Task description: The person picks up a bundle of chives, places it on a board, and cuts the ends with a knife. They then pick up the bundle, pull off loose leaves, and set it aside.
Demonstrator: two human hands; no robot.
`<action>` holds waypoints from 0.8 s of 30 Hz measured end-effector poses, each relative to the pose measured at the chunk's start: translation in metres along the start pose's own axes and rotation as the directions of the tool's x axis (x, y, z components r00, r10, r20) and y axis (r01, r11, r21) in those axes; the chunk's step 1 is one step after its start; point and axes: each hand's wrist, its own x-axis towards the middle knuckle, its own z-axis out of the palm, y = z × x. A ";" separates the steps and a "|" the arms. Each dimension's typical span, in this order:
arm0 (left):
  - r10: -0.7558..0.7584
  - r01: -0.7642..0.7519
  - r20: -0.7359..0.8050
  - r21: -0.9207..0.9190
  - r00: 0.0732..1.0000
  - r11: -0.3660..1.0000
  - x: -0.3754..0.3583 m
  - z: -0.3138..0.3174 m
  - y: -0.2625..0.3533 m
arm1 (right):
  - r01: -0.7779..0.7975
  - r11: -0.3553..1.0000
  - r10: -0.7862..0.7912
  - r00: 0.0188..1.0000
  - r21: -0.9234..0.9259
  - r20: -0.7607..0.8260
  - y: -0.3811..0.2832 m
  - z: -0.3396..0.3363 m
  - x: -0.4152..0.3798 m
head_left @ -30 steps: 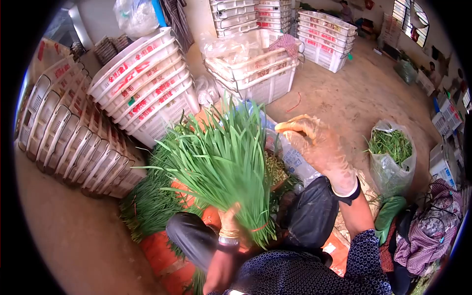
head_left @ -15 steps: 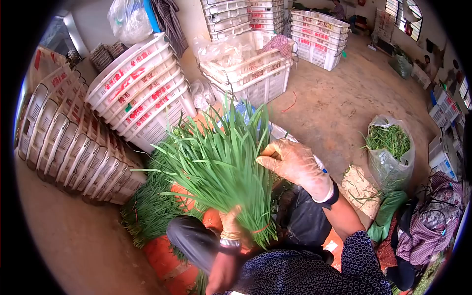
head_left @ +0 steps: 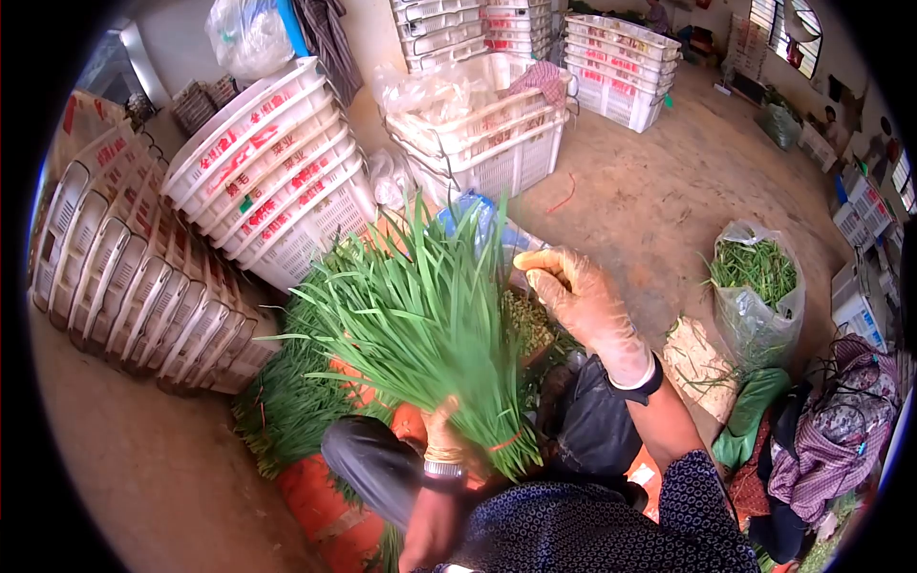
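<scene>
My gloved left hand (head_left: 443,430) is closed round the lower part of a thick bunch of garlic chives (head_left: 430,325). A red band (head_left: 506,442) circles the bunch near its cut ends, and the leaves fan out away from me. Just right of the leaves, my gloved right hand (head_left: 585,301) is raised with thumb and fingers drawn together. Whether anything thin is pinched there I cannot make out. More chives (head_left: 296,401) lie in a pile on the left, partly under the bunch.
Nested white crates (head_left: 277,172) and tilted crates (head_left: 143,267) stand at the left. A large crate (head_left: 506,143) with plastic bags is ahead. On the right are a clear bag of greens (head_left: 755,286) and a heap of cloth (head_left: 831,430). Orange sheeting (head_left: 325,516) lies beneath me.
My right hand has moved slightly right, away from the leaves it was touching. My left hand keeps its hold on the bunch, nearly unmoved.
</scene>
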 end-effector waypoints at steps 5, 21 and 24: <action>-0.003 0.003 0.000 -0.089 1.000 0.996 -0.008 0.021 0.016 | -0.089 0.995 0.092 0.993 -0.051 0.067 0.011 0.003 -0.011; 0.096 -0.125 -0.158 -0.186 0.983 0.975 -0.013 0.071 0.031 | -0.406 0.821 0.253 0.888 0.400 0.384 0.079 0.112 -0.100; 0.140 -0.178 -0.186 -0.209 0.973 0.962 -0.012 0.069 0.031 | -0.432 0.732 0.346 0.902 0.528 0.257 0.076 0.119 -0.096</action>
